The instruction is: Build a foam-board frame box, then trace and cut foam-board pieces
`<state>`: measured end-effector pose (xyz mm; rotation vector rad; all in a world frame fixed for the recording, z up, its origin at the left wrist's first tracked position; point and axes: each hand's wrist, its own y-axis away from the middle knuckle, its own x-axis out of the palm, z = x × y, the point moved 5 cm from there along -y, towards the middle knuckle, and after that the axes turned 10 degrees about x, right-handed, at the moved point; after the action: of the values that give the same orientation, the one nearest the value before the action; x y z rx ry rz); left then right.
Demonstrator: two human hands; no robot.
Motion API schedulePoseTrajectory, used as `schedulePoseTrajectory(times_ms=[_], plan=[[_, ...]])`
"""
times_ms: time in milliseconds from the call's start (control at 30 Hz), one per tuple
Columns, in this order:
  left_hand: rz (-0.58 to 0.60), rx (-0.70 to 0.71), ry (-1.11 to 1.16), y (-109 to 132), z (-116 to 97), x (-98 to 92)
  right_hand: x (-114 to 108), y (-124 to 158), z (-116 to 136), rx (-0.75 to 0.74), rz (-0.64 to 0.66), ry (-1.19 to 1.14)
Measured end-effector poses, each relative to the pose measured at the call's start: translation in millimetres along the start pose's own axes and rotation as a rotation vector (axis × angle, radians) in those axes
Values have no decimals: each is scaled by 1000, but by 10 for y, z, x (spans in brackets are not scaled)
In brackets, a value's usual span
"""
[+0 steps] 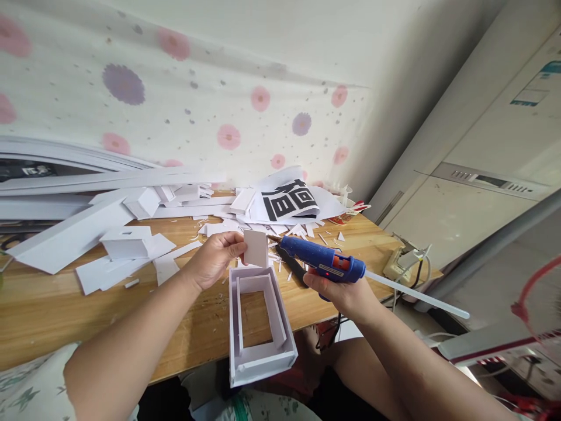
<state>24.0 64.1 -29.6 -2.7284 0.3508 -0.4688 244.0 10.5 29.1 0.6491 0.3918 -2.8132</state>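
Observation:
Pinched in my left hand point(217, 259) is a small white foam board piece point(256, 248), held upright by its left edge. My right hand point(344, 295) grips a blue hot glue gun point(322, 257), its nozzle pointing left at the piece's right edge; I cannot tell whether it touches. A long translucent glue stick point(418, 295) sticks out of the gun's back. Just below both hands, a white rectangular foam board frame point(263, 356), with a smaller frame inside it, overhangs the table's front edge.
White board offcuts point(125, 263) and long strips lie across the left and back of the wooden table point(193, 324). A printed paper sheet point(289, 202) lies at the back. A power strip point(397, 260) sits at the right edge, with cables hanging down.

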Motion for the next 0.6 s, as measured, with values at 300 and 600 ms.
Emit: schedulePoseTrajectory(times_ms=[300, 600], plan=[[-49, 0, 38, -16, -25, -18, 16, 9, -12, 21, 20, 53], [-82, -1, 72, -23, -27, -43, 36, 14, -54, 53, 34, 54]])
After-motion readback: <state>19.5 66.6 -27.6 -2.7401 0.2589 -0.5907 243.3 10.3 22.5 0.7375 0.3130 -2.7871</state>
